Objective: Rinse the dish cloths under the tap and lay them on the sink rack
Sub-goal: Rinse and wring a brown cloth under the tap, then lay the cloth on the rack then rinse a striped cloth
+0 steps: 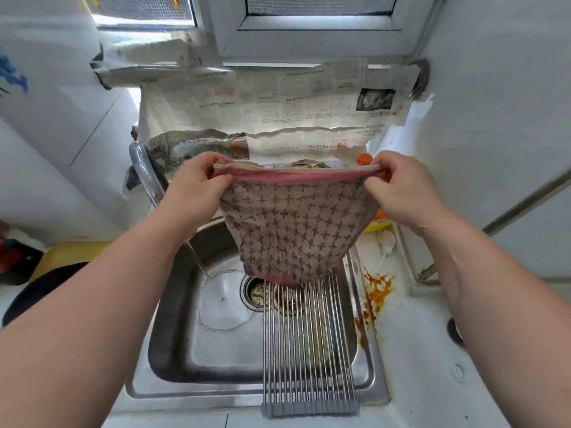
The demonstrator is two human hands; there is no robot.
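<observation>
Steel rack (309,350) bars span the sink (167,335) nearest us. Beyond, our left hand (197,183) and right hand (401,189) pinch the cloth (293,230) by its top corners, hanging over the far bars; lowered slack, it may bunch or slide into the sink.

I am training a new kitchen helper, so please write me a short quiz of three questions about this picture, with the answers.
1. True or false: the left hand and the right hand each pinch a top corner of the dish cloth.
2. The sink rack lies across which part of the sink? A: the person's left part. B: the person's right part. C: it is not on the sink at all.
3. Fill in: the wall behind the sink is covered with sheets of ____.
Key: 1 true; 2 B; 3 newspaper.
</observation>
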